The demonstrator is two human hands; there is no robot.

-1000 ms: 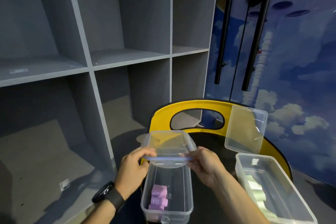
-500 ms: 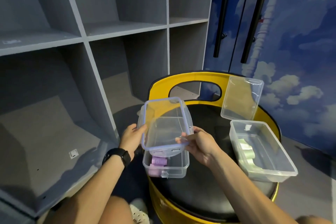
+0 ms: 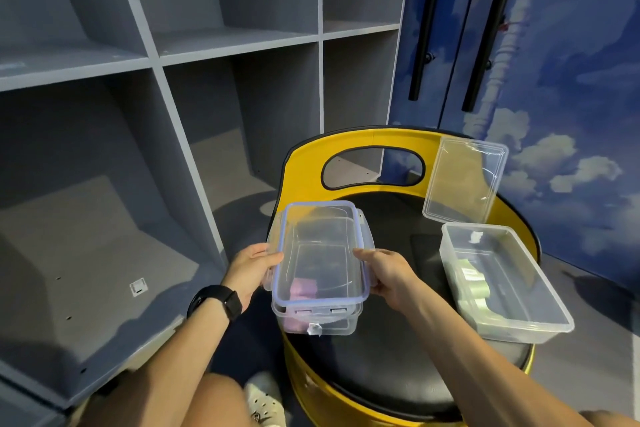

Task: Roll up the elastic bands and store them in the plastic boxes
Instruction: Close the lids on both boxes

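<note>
A clear lid with a blue rim (image 3: 320, 253) lies flat over a clear plastic box (image 3: 332, 324) on the stool's left front edge. Rolled purple bands (image 3: 304, 288) show through it. My left hand (image 3: 254, 269) grips the lid's left edge and my right hand (image 3: 388, 272) grips its right edge. To the right stands a second, open clear box (image 3: 554, 319) holding rolled pale green bands (image 3: 472, 282). Its loose clear lid (image 3: 465, 180) leans against the stool's yellow backrest.
Both boxes rest on a round stool with a black seat (image 3: 381, 371) and a yellow backrest (image 3: 304, 163). Grey open shelving (image 3: 152, 62) fills the left. A blue sky-painted wall with black bar handles (image 3: 424, 21) stands behind. My knee and shoe (image 3: 265, 399) are below.
The lid, held tilted above the purple-band box a second ago, has come down flat over the box. Both hands stay on its sides. The view has tipped downward.
</note>
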